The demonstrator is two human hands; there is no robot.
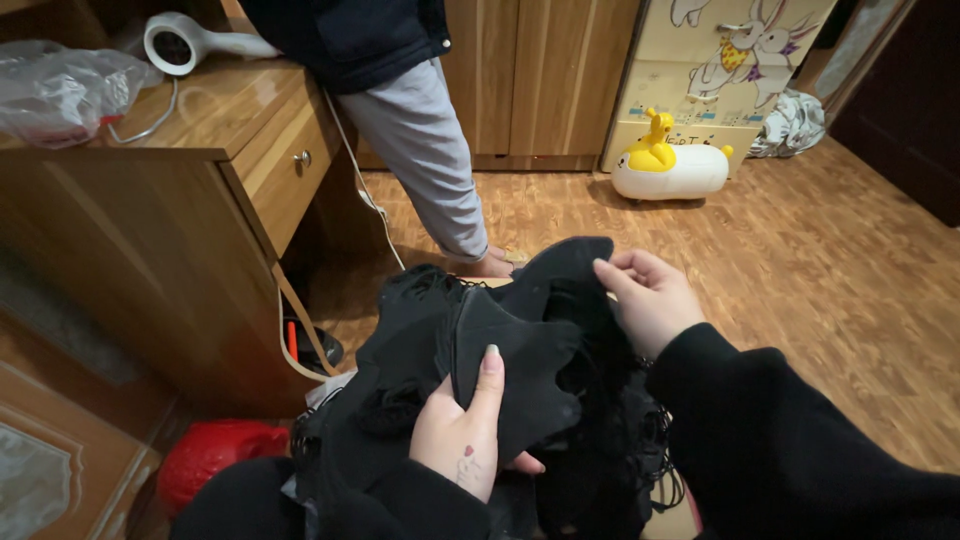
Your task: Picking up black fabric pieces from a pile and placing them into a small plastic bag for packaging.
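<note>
- Black soft fabric garment w/ lace trim (520, 370): I see it bunched in front of me, above the lap, between both hands.
- Left hand (465, 430): clenched on garment's lower middle, thumb on top.
- Right hand (650, 300): fingertips pinch garment's upper edge.
- Progress, my guess: garment lifted & part spread; not flat, not folded.
- Nearby: wooden desk w/ drawer (200, 200), white hair dryer (190, 42), another person's grey-trousered leg (430, 150), yellow-white ride-on toy (668, 165), red object (215, 455) on floor.

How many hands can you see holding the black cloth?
2. The left hand grips the black cloth from below, thumb on top. The right hand pinches its upper edge. The person standing behind shows no hands; theirs are out of view.
</note>
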